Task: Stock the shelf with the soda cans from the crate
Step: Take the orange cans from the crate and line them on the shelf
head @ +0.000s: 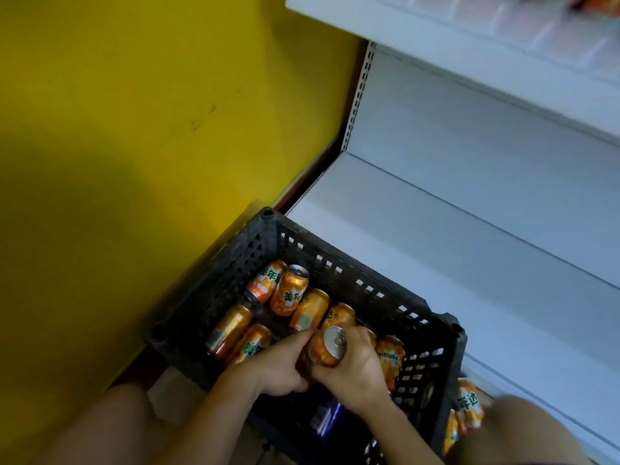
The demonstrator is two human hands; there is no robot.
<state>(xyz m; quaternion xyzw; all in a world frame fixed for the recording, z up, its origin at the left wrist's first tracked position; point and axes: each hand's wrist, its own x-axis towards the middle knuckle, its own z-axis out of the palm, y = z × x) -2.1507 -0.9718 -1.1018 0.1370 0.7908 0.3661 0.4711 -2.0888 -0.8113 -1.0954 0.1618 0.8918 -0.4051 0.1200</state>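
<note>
One orange soda can (327, 347) is up off the pile, tilted w/ its silver top facing up and toward 1 o'clock, inside the black crate (362, 280) near the crate's 5 o'clock side. Both hands are on it. Right hand (355, 370) comes in from 5 o'clock, fingers curled round the can's right side and thumb across its lower body, a closed grip on the can. Left hand (278, 367) comes in from 7 o'clock, fingers wrapped at the can's left and lower end; it looks to be gripping the same can, tho the fingertips are hidden under it so can't tell exactly how much they close.

The rest of the cans (288, 293) lie on their sides in the crate, approx two rows running from 11 o'clock down to 4 o'clock, most touching their neighbours. One at the 4 o'clock end shows a MIRINDA label (389, 359), just beside the right hand. A dark blue item (327, 419) sits low in the crate btwn the forearms; too dim to say what.

Outside the crate at 4 o'clock, a few more orange cans (469, 406) sit by the crate wall, blurred.

The crate sits on the floor, its 1 o'clock edge against the white shelf (453, 229), whose lowest board is bare where it shows. An upper board (436, 35) crosses at 1 o'clock. Yellow wall (134, 112) fills the 9 to 12 o'clock side. Person's bare knees (100, 427) frame the crate at 7 and 5 o'clock.
</note>
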